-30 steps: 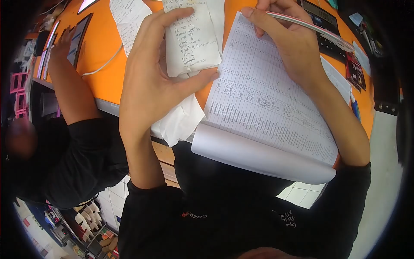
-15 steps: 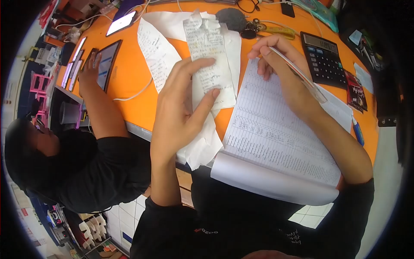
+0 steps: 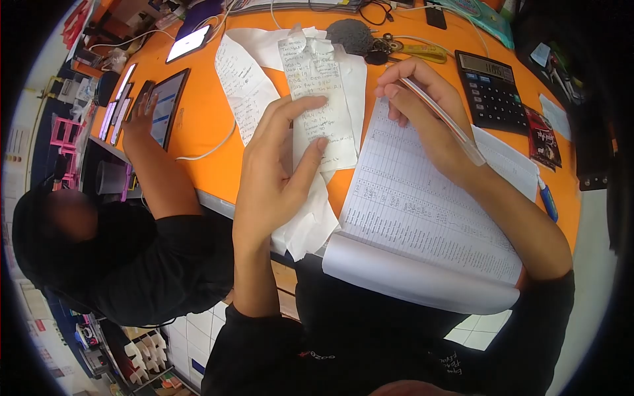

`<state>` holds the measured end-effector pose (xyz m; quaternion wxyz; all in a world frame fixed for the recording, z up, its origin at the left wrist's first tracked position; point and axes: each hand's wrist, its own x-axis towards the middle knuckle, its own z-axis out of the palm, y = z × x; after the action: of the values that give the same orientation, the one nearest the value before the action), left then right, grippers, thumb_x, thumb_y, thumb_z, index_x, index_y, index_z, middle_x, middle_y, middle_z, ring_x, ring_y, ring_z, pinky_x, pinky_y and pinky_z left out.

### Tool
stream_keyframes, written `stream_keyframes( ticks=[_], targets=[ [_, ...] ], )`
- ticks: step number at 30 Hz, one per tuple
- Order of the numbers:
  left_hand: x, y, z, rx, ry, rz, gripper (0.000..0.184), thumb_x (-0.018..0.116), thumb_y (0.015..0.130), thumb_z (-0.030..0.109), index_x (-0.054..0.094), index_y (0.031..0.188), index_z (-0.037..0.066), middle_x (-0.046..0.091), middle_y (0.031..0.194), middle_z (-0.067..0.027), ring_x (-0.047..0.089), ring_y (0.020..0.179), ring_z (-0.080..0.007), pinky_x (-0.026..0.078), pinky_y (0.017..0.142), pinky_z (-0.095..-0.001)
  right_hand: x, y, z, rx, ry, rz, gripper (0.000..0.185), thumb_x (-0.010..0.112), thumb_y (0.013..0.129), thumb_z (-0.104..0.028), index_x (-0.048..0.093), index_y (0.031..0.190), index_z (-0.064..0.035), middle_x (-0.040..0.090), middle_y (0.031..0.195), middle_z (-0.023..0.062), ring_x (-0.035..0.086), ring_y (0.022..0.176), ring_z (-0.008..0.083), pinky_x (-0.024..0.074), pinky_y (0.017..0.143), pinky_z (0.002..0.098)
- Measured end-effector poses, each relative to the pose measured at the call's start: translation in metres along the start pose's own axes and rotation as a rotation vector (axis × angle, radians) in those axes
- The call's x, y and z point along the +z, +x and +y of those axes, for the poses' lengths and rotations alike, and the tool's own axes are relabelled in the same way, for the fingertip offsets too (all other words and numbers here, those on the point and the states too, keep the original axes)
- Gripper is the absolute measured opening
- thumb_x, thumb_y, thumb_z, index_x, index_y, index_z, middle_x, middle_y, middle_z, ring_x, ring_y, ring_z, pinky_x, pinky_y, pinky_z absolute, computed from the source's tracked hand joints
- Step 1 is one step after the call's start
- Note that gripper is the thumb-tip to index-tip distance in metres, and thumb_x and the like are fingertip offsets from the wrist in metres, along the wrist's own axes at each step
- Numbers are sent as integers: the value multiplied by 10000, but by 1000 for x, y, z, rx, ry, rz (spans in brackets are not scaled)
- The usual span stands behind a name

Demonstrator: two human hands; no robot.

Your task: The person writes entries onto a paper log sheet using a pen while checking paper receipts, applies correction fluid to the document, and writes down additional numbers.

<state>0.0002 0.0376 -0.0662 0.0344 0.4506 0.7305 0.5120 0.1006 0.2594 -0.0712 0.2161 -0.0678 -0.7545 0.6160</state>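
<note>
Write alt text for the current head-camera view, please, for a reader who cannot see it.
A person's left hand is spread over a handwritten slip on an orange table, while the right hand holds a pen above a printed, ruled page. A calculator lies at right; at left, another person's hand is at a tablet.

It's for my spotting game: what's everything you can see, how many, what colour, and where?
Table: one, orange, beneath papers
Handwritten slip: one, white, middle
Loose papers: several, white, around slip
Pad: one, white, near edge
Pen: one, mostly clear, right hand
Calculator: one, black, right
Packet: one, red, beside calculator
Other pen: one, blue, right edge
Keys: count unclear, metallic, far side
Tablet: one, bluish screen, left
Co-worker: one, black clothes, left
Edge clutter: uncountable, mixed, around
Hands: two, bare, left over slip
</note>
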Motion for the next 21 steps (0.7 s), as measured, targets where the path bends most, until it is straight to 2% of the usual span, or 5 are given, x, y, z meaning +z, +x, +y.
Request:
stream_keyframes(
  ticks=[11, 13, 20, 21],
  targets=[
    [2, 0, -3, 1, 5, -1, 362, 679, 941, -49, 623, 1291, 25, 614, 1291, -101, 581, 1211, -210, 427, 1088, -338, 0, -1, 2, -53, 14, -22, 144, 610, 1034, -181, 639, 1084, -49, 621, 928, 14, 570, 841, 81, 472, 781, 242],
    [3, 0, -8, 54, 22, 27, 384, 660, 908, -69, 617, 1276, 34, 641, 1256, -185, 653, 1154, -297, 487, 1030, -370, 0, 0, 3, -66, 29, -23, 142, 610, 1032, -175, 639, 1083, -46, 619, 925, 14, 568, 841, 79, 470, 780, 242],
    [2, 1, -4, 65, 63, 21, 377, 649, 908, -82, 618, 1269, 27, 634, 1258, -176, 652, 1158, -291, 483, 1036, -361, 0, 0, 4, -102, 0, -34, 146, 586, 1033, -163, 645, 1088, -41, 621, 912, 9, 563, 854, 72, 465, 787, 241],
    [1, 1, -2, 30, 42, 6, 366, 665, 926, -58, 617, 1278, 28, 624, 1281, -139, 623, 1203, -257, 457, 1067, -355, -1, 0, 4, -97, -10, -42, 160, 574, 1039, -169, 648, 1103, -42, 638, 924, 12, 562, 854, 72, 468, 790, 244]
  ],
)
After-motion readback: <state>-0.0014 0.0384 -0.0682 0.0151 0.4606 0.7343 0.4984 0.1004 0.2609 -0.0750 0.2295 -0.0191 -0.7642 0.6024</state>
